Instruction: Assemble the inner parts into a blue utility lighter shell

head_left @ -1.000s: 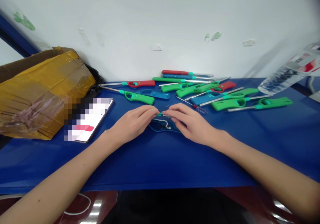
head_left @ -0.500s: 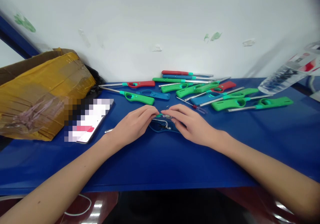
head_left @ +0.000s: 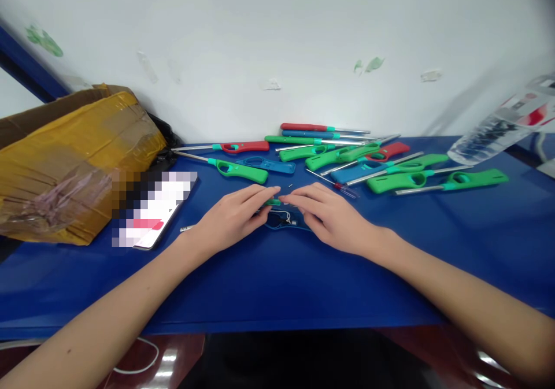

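My left hand [head_left: 234,214] is closed, with a small green plastic piece [head_left: 273,202] pinched at its fingertips. Opposite it, my right hand [head_left: 328,212] has its thumb and fingertips pressed together; a tiny pale part seems to be there, mostly hidden by the fingers. Beneath both hands, a blue lighter shell [head_left: 277,226] lies on the table, its ends covered by the hands. A thin white wire [head_left: 287,218] curls inside the shell. A metal tip [head_left: 186,228] sticks out past my left wrist.
Several gas lighters [head_left: 401,182] in green, red and blue lie at the back of the blue table [head_left: 277,285]. A screwdriver [head_left: 342,189] lies just beyond my right hand. A phone [head_left: 162,215] and taped carton [head_left: 78,163] are on the left, a water bottle [head_left: 489,129] on the right.
My left fingers have straightened slightly, and the green piece shows more. The pale part at my right fingertips is now more hidden. More of the shell's loop and wire is visible.
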A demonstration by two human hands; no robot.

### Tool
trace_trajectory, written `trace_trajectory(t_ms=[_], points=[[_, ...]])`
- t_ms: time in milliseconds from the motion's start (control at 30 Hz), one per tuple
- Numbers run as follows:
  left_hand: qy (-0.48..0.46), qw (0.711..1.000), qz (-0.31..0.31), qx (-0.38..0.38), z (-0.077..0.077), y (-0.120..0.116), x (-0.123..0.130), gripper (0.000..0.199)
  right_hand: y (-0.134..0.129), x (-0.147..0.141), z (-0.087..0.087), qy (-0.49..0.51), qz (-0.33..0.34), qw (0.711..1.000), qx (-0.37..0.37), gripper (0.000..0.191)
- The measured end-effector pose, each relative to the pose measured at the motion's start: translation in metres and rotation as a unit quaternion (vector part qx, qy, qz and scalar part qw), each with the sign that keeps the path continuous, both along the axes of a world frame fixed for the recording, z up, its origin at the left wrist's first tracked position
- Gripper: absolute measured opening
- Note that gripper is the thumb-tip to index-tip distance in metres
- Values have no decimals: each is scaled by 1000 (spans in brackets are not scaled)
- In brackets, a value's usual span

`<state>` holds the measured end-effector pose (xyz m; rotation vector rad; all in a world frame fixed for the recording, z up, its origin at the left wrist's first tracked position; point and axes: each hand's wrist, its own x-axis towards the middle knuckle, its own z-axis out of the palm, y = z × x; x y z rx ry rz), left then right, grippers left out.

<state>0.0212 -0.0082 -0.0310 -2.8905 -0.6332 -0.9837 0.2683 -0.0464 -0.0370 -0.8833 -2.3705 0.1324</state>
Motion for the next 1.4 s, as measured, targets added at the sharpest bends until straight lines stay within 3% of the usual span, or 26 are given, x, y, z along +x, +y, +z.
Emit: trace_trajectory(t_ms=[333,700,1400], points=[[-12,1000,15,9,-2,-4,5,38,-2,-3,3,-9,-2,1000,-17,46],[-16,999,44,-7,-3,-3,7,11,-1,-4,3,3,-1,999,-37,41],[31,999,16,18,1,-5,6,16,0,-1,8,-99,-9,995,-16,44]])
